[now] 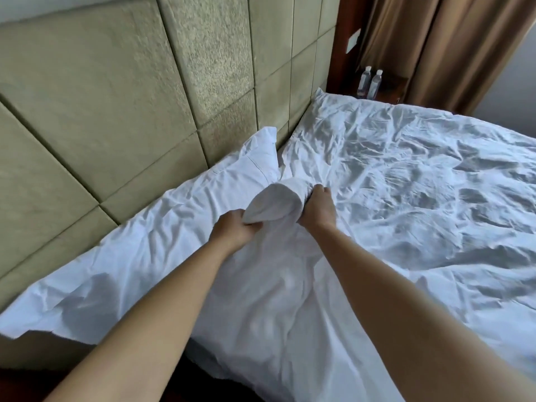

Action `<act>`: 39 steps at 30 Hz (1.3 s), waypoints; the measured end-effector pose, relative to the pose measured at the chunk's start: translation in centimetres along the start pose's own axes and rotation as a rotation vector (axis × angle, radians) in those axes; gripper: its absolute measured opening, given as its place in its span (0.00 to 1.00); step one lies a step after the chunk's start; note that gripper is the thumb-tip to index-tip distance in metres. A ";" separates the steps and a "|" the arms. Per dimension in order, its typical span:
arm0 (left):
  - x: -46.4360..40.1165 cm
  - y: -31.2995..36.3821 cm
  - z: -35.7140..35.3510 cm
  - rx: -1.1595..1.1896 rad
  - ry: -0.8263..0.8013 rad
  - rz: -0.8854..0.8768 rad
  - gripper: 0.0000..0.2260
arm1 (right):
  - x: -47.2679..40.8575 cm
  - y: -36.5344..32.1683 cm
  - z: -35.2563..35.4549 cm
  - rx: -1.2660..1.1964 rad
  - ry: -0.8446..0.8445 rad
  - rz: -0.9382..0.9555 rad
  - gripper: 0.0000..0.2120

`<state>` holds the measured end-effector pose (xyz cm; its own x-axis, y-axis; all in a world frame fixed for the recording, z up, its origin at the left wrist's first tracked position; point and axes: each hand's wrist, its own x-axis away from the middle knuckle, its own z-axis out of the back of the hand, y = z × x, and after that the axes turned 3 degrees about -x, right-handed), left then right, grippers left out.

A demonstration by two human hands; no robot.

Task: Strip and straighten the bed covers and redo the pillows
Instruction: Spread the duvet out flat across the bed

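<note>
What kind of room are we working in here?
Probably a hotel bedroom: a padded panel headboard, two water bottles on the bedside stand, and plain white bed covers beside full-length curtains.

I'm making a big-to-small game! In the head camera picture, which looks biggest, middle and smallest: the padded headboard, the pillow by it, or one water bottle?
1. Padded headboard, biggest.
2. Pillow.
3. Water bottle, smallest, though it stands farthest from the camera, which shrinks it.

An olive padded headboard [121, 105] fills the wall. Brown curtains [435, 44] hang far right beside a dark nightstand [390, 85], apparently holding two bottles [369, 82].
</note>
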<state>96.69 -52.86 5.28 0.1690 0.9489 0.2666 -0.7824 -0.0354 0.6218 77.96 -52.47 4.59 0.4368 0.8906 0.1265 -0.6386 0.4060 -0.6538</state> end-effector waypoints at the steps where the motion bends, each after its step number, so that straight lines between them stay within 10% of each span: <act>1: -0.8 -0.7 -1.0 -0.025 -0.013 0.027 0.10 | -0.5 1.3 -1.6 -0.015 -0.050 -0.016 0.19; 8: -3.6 -4.4 -6.3 -0.049 -0.234 0.184 0.16 | -1.8 7.3 -11.2 -0.061 -0.517 -0.102 0.32; 15: -5.3 -6.7 -7.2 -0.115 -0.430 0.288 0.36 | -4.1 8.9 -11.9 0.128 -0.420 -0.158 0.41; 21: -5.1 -5.3 -6.9 0.088 -0.604 0.360 0.21 | -5.3 9.2 -12.1 0.147 -0.326 -0.298 0.28; 30: -4.6 -4.1 -3.5 0.322 -0.226 0.324 0.13 | -12.5 0.1 -4.8 -0.052 0.093 0.027 0.12; 39: -3.8 -7.3 -7.5 -0.232 -0.099 0.405 0.21 | -7.1 7.5 -11.6 0.100 -0.366 0.057 0.31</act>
<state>97.26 -53.89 -5.83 -0.1295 0.8385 0.5293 -0.9083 -0.3144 0.2758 77.41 -58.09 -9.85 0.1551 0.9194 0.3614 -0.7217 0.3553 -0.5941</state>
